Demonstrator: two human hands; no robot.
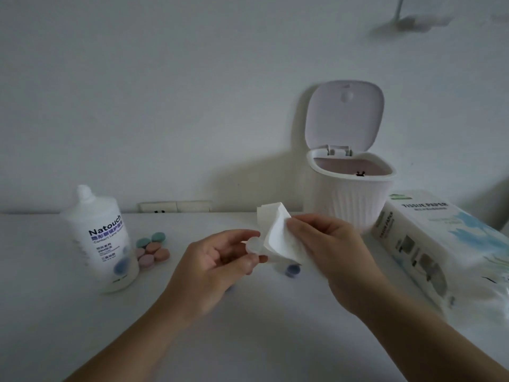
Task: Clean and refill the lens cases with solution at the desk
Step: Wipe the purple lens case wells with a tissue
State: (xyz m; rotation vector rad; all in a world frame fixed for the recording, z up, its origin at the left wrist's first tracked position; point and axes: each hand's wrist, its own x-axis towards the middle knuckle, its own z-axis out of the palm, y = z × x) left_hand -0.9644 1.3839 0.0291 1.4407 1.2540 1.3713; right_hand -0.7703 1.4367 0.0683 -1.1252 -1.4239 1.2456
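White lens case (254,245) mid-frame, pinched in your left hand (212,267), lifted off desk (82,326) for wiping. Your right hand (330,257) grips folded tissue (275,232), pressed against case. Solution bottle (103,238) left, waiting for refill.

From my remote feed: a small white ribbed bin (349,199), lid (344,115) flipped up against the wall, stands at the back of the surface (248,326); beside it lies a pack marked "TISSUE PAPER" (438,244); possibly a wall socket (175,206) behind.
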